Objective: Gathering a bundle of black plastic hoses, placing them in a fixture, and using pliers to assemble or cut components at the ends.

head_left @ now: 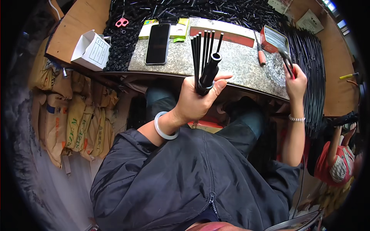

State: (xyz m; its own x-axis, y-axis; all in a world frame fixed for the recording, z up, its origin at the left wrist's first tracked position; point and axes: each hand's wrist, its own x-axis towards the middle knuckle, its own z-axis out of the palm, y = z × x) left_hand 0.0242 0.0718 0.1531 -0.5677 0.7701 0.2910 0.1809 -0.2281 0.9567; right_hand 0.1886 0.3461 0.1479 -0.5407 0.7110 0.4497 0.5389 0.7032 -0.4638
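Near the front edge of the worktable, my left hand [196, 101] is closed round a black tubular part [210, 73] with an open ring end at its top. Several thin black rods [195, 54] with pale tips fan upward from the same grip, beside the tube. At the right, my right hand [296, 82] is raised and closed on pliers [287, 61]. Their dark metal end points up and away, and a bit of red handle shows at the fingers. Beneath the pliers lies a clear plastic bag [274, 68] with small pieces.
Black small parts [231, 10] heap along the back, and long black rods [308, 73] lie at the right. A phone [158, 44], a red-handled screwdriver [261, 57], a red tin [271, 38], a white box [91, 50] and pink scissors [122, 22] are on the table. Sacks [56, 123] stand left; another person [333, 161] is right.
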